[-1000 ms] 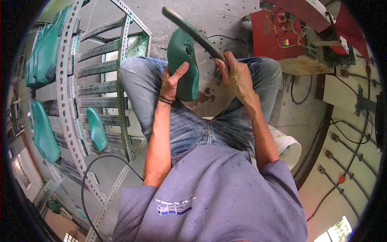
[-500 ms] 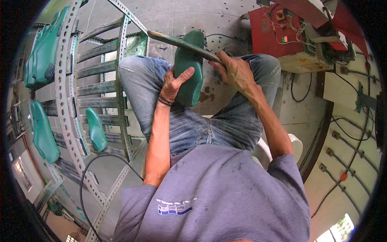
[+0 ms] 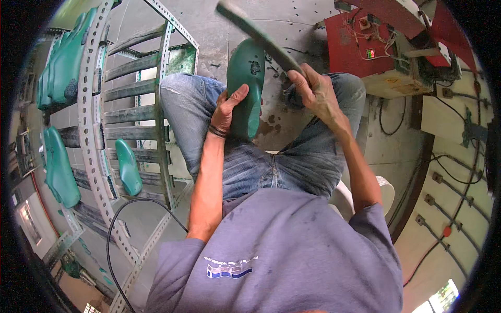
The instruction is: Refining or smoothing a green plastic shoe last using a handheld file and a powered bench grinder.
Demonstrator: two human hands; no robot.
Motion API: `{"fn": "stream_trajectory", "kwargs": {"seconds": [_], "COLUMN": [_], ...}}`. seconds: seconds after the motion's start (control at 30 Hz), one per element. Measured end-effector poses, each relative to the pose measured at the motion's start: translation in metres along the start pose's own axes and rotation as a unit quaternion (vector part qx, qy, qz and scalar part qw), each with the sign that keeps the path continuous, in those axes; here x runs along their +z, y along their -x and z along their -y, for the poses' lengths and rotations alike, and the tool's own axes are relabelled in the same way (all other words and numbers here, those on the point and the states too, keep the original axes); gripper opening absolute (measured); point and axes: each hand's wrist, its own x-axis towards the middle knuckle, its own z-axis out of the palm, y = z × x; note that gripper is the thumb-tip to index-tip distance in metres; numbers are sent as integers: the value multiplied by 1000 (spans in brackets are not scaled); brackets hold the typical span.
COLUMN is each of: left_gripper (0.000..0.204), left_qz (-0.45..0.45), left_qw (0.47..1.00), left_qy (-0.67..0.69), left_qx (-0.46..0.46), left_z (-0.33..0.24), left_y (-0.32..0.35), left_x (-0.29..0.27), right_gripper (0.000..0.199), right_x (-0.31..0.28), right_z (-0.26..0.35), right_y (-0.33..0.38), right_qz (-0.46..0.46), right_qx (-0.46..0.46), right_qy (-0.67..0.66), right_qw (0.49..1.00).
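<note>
My left hand [image 3: 227, 108] is wrapped round a green shoe last [image 3: 240, 65] between my knees, its thumb lying on the near face. The last points away from me, and dark specks cling to its upper part. In my right hand [image 3: 319, 96] is a long flat file [image 3: 266, 43], gripped at its near end. The file slants up and to the left past the right side of the last; whether they touch I cannot tell. The fingers of my left hand are mostly hidden behind the last.
On the left stands a slotted metal rack [image 3: 83, 104] with dark slats. It holds several more lasts, including one on a lower slat [image 3: 129, 167]. A red machine [image 3: 347, 44] with wiring is at the right. Dark bits lie on the floor [image 3: 292, 18], and a black cable loops near my left elbow.
The file has swung up from lying across the last to its upper right, uncovering the specks. My right hand has moved slightly right; my left still holds the last.
</note>
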Motion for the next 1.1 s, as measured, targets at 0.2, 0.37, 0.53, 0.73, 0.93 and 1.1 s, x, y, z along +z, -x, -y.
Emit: {"fn": "stream_trajectory", "kwargs": {"seconds": [0.2,0.37,0.53,0.73,0.93,1.1], "left_gripper": [50,51,51,54,60,46], "left_qz": [-10,-36,-4,48,102,45], "left_qw": [1000,998,996,999,992,995], "left_qy": [-7,-49,-81,-21,71,85], "left_qx": [3,25,33,-6,-11,-12], "left_z": [2,14,13,1,-1,-3], "left_y": [-1,-8,-8,1,2,5], "left_x": [-3,-16,-17,-5,-6,2], "right_gripper": [35,33,30,35,36,27], "right_x": [1,7,6,6,-17,-4], "right_z": [0,-4,-12,-16,5,3], "right_y": [-1,1,9,7,8,12], "right_qz": [61,72,66,113,-41,-14], "right_qx": [-57,-82,-61,33,12,-77], "right_qy": [126,183,167,-92,-1,114], "right_qw": [988,977,982,989,999,990]}}
